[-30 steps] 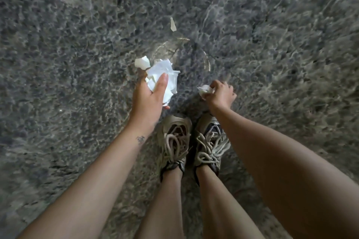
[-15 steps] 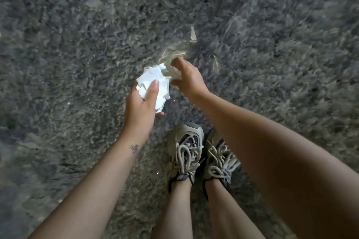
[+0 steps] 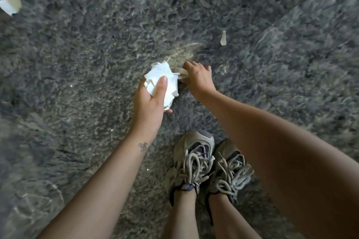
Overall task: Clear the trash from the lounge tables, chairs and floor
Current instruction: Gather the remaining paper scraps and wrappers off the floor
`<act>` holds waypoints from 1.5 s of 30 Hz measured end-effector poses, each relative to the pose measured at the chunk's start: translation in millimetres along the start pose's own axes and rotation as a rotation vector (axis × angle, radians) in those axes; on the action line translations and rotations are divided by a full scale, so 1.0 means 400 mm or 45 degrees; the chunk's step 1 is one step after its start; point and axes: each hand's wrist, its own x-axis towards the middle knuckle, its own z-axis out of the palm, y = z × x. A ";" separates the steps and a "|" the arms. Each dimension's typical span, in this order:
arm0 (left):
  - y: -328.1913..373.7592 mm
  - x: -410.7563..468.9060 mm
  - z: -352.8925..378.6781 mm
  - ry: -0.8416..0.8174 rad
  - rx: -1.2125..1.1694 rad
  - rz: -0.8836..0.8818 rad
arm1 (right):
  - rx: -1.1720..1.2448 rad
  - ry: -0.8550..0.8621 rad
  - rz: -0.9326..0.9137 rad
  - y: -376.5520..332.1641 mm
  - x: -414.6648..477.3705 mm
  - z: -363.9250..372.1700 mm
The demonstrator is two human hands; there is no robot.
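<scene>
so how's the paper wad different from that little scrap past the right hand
The wad is large; the scrap is a small sliver. The wad is crumpled, the scrap nearly flat. The left hand holds the wad; the scrap lies loose on the carpet. Both are white paper.

No words, numbers, brands or signs are showing clearly enough to read. The only mark is a small dark tattoo [image 3: 142, 146] sitting on the left wrist, up and to the left of the shoes [image 3: 192, 153]; its lines are too small and blurred to be reading as letters or a symbol. The shoes themselves are showing no legible logo. The crumpled paper [image 3: 161, 81] that the left hand [image 3: 149, 106] is gripping, above the shoes, is showing only plain white. The paper scrap [image 3: 181, 73] that the right hand [image 3: 198, 77] is pinching, also above the shoes, is showing no print either.
</scene>
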 end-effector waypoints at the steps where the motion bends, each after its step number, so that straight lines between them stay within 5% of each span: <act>1: -0.002 0.000 0.004 0.002 -0.006 -0.002 | 0.006 0.047 0.023 0.006 0.000 -0.006; 5: 0.000 0.001 0.019 -0.007 -0.005 -0.003 | 0.150 0.427 0.380 0.032 0.035 -0.073; 9: 0.011 0.013 0.041 -0.031 -0.016 0.006 | 0.335 0.540 0.693 0.053 0.094 -0.132; 20: 0.045 0.033 0.041 -0.074 -0.002 -0.003 | 0.479 0.548 0.783 0.027 0.091 -0.159; 23: 0.104 -0.009 0.025 -0.111 0.049 0.001 | 0.716 0.569 0.801 0.004 -0.016 -0.204; 29: 0.335 -0.170 0.053 -0.308 0.128 0.062 | 0.722 0.636 0.942 0.038 -0.342 -0.415; 39: 0.767 -0.460 0.308 -0.822 0.144 0.392 | 0.903 1.286 1.223 0.148 -0.734 -0.925; 45: 0.841 -0.666 0.562 -1.068 0.162 0.411 | 1.033 1.479 1.313 0.350 -0.962 -1.061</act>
